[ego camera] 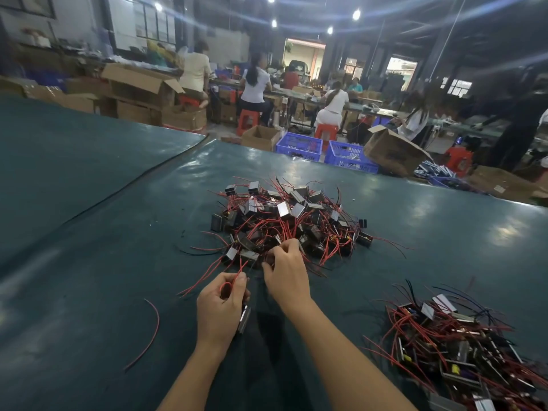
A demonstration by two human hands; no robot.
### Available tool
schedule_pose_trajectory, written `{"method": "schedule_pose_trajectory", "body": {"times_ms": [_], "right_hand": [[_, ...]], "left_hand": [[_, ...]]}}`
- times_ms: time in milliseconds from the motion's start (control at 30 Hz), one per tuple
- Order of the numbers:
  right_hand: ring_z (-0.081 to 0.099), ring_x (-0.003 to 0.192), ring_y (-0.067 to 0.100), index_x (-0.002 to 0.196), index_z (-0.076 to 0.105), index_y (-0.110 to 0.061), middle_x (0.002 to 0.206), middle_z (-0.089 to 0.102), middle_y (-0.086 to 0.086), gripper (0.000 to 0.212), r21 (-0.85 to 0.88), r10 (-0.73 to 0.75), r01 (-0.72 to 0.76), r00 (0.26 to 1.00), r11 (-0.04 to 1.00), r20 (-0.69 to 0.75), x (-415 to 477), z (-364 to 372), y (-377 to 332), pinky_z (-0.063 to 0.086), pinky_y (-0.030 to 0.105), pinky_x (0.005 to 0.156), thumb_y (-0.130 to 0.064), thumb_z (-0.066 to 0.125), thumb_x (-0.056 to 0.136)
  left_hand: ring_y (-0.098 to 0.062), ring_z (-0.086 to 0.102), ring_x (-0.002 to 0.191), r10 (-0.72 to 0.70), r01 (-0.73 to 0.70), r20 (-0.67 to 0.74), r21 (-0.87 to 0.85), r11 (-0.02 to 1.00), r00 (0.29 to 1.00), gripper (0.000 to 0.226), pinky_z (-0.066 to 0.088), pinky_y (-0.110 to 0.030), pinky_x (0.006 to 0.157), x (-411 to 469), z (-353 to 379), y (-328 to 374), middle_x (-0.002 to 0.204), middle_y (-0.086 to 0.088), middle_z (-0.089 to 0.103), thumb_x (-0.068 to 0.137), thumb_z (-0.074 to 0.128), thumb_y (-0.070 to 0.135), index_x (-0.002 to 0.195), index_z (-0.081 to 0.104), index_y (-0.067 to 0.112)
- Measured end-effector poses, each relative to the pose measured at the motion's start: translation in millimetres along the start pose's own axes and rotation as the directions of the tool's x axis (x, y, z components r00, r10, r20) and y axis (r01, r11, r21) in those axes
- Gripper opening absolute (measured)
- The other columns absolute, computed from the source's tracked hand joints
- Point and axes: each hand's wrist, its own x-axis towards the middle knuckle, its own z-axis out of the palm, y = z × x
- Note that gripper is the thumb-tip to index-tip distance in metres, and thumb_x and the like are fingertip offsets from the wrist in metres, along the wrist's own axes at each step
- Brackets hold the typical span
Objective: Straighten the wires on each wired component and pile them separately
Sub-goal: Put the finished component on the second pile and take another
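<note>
A tangled heap of small black box components with red wires (292,221) lies in the middle of the dark green table (103,262). A second pile of such components (456,348) sits at the near right. My left hand (221,304) grips one component (244,318), its red wire looped up between thumb and fingers. My right hand (286,272) reaches into the near edge of the heap, its fingertips pinching red wires there.
A loose red wire (151,330) lies on the table at the near left. Beyond the far table edge stand blue crates (299,146), cardboard boxes (391,151) and red stools, with several seated people working at other benches.
</note>
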Motion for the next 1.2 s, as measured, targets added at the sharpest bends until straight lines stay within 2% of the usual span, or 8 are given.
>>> {"method": "schedule_pose_trajectory", "body": {"times_ms": [133, 233, 467, 667, 800, 933, 1067, 1200], "right_hand": [[0.053, 0.081, 0.002, 0.110, 0.066, -0.011, 0.113, 0.046, -0.003, 0.020, 0.308, 0.181, -0.132, 0.974, 0.942, -0.137, -10.4, -9.3, -1.8, 0.050, 0.014, 0.078, -0.012, 0.061, 0.090], [0.056, 0.072, -0.003, 0.118, 0.063, -0.017, 0.105, 0.055, -0.007, 0.033, 0.565, 0.337, -0.242, 0.939, 0.789, -0.069, -18.0, -23.5, 4.0, 0.045, 0.004, 0.063, -0.007, 0.060, 0.086], [0.063, 0.070, 0.015, 0.101, 0.070, -0.010, 0.086, 0.075, 0.002, 0.032, 0.894, 0.499, -0.431, 0.806, 0.125, 0.319, -58.8, -73.2, 22.4, 0.045, 0.025, 0.054, 0.002, 0.042, 0.092], [0.048, 0.061, 0.015, 0.097, 0.066, -0.001, 0.073, 0.052, 0.008, 0.022, 0.805, 0.471, -0.268, 0.696, -0.530, 0.542, -103.8, -94.6, 24.1, 0.050, 0.024, 0.050, -0.014, 0.049, 0.094], [0.053, 0.068, 0.014, 0.101, 0.064, 0.000, 0.084, 0.058, 0.012, 0.030, 0.790, 0.481, -0.195, 0.701, -0.581, 0.526, -126.1, -93.7, 24.0, 0.052, 0.019, 0.050, -0.005, 0.060, 0.072], [0.071, 0.081, 0.032, 0.115, 0.061, 0.000, 0.100, 0.068, 0.025, 0.032, 0.792, 0.474, -0.206, 0.705, -0.575, 0.528, -137.2, -90.7, 32.5, 0.059, 0.029, 0.060, -0.007, 0.046, 0.088], [0.072, 0.087, 0.038, 0.119, 0.059, -0.009, 0.110, 0.069, 0.025, 0.040, 0.855, 0.478, -0.279, 0.733, -0.438, 0.484, -137.8, -86.4, 35.3, 0.060, 0.034, 0.059, -0.037, 0.035, 0.103], [0.065, 0.060, 0.018, 0.118, 0.058, -0.017, 0.101, 0.074, 0.017, 0.045, 0.902, 0.531, -0.366, 0.730, -0.229, 0.431, -138.2, -81.3, 34.6, 0.047, 0.023, 0.041, -0.046, 0.028, 0.102]], "left_hand": [[-0.018, 0.063, 0.061, -0.010, 0.010, 0.001, 0.001, 1.000, 1.000, 0.026, 0.054, -0.046, 0.067, 0.4, 0.0, 0.9, 0.062, -0.004, 0.065, 0.093, 0.062, 0.021, 0.068, 0.066, 0.028], [-0.016, 0.062, 0.061, -0.019, 0.019, -0.003, -0.001, 1.000, 1.000, 0.026, 0.053, -0.043, 0.066, 0.2, 0.0, 0.4, 0.061, -0.004, 0.065, 0.093, 0.062, 0.021, 0.067, 0.066, 0.027], [-0.010, 0.060, 0.057, -0.024, 0.024, 0.010, 0.009, 1.000, 1.000, 0.028, 0.049, -0.031, 0.058, 0.4, 1.0, -0.5, 0.059, -0.002, 0.064, 0.092, 0.062, 0.021, 0.065, 0.065, 0.024], [-0.009, 0.060, 0.056, -0.025, 0.025, 0.019, 0.027, 0.999, 1.000, 0.025, 0.049, -0.030, 0.058, -0.2, 1.5, -0.5, 0.060, -0.001, 0.065, 0.092, 0.062, 0.023, 0.067, 0.066, 0.021], [-0.010, 0.059, 0.056, -0.017, 0.015, 0.033, 0.049, 0.999, 0.999, 0.024, 0.049, -0.031, 0.056, -1.5, 1.9, -0.8, 0.060, -0.001, 0.065, 0.093, 0.062, 0.022, 0.070, 0.066, 0.020], [-0.009, 0.060, 0.054, -0.006, 0.001, 0.067, 0.071, 0.997, 0.998, 0.020, 0.051, -0.026, 0.054, -5.9, 4.8, 2.4, 0.060, 0.000, 0.066, 0.092, 0.063, 0.018, 0.073, 0.068, 0.018], [-0.012, 0.060, 0.052, -0.052, 0.051, 0.176, 0.010, 0.999, 0.983, 0.018, 0.055, -0.027, 0.050, -16.4, 10.0, 7.3, 0.063, -0.004, 0.067, 0.090, 0.066, 0.014, 0.074, 0.072, 0.020], [-0.014, 0.065, 0.061, -0.117, 0.139, 0.255, -0.069, 0.988, 0.960, 0.015, 0.057, -0.027, 0.056, -26.6, 20.4, 9.5, 0.069, -0.007, 0.070, 0.091, 0.064, 0.010, 0.082, 0.074, 0.017]]}}
